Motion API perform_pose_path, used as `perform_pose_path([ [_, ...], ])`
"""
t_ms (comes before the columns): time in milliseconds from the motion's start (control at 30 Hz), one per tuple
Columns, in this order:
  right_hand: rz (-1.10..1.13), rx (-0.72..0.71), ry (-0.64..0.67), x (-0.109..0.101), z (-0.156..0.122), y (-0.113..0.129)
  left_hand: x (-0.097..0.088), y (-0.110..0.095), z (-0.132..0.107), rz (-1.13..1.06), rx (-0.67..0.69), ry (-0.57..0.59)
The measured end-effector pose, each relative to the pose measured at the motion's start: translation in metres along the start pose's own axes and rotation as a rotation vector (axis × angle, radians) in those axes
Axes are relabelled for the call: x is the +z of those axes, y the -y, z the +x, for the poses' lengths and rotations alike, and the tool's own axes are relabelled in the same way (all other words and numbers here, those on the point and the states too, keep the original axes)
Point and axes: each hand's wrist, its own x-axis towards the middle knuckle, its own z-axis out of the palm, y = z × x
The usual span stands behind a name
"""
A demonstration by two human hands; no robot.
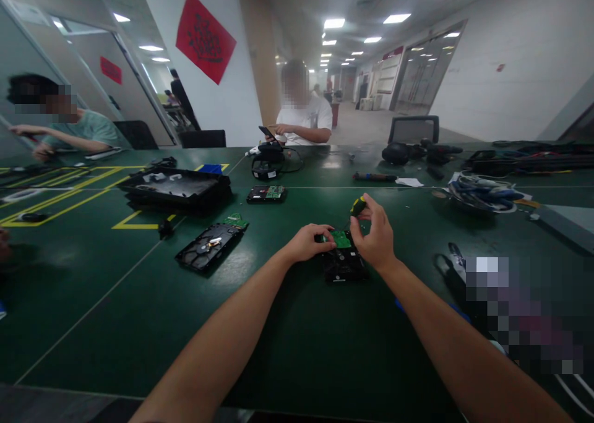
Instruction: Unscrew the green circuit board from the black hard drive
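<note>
A black hard drive with a green circuit board on top lies on the dark green table in front of me. My left hand is curled over the drive's left edge and the board, holding it. My right hand is closed around a small screwdriver with a yellow and black handle, its tip pointing down at the board.
Another hard drive lies to the left, a third farther back, beside a black tray. Cables and tools lie at the right. A person sits across the table, another at far left. Yellow floor-style lines mark the table's left.
</note>
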Motion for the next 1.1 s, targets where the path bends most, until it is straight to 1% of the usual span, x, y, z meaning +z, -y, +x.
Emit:
perform_pose_path([
  [233,-0.022,-0.007,-0.047,0.0009,-0.0001,-0.0023,0.0010,0.0006,0.0012,-0.014,-0.016,-0.002],
  [400,-0.028,-0.021,-0.038,0.0007,0.0007,-0.0012,0.0006,0.0012,0.0012,-0.016,0.014,-0.006],
  [567,-0.033,-0.019,-0.052,0.0001,0.0010,-0.0002,0.0005,-0.0008,0.0009,-0.004,-0.012,-0.002],
  [667,-0.021,-0.022,-0.031,-0.0004,0.0012,0.0010,0.0003,-0.0011,0.0008,0.007,-0.015,-0.002],
  [767,-0.011,-0.009,-0.016,0.0004,0.0008,0.0011,0.0001,-0.0013,0.0007,0.007,-0.002,-0.007],
  [933,-0.004,-0.003,-0.044,0.0021,0.0002,-0.0010,0.0000,-0.0012,0.0004,-0.008,0.009,-0.010],
  [1100,-0.005,0.020,-0.033,0.0021,0.0002,-0.0018,0.0009,0.0010,0.0009,-0.009,0.013,-0.009],
])
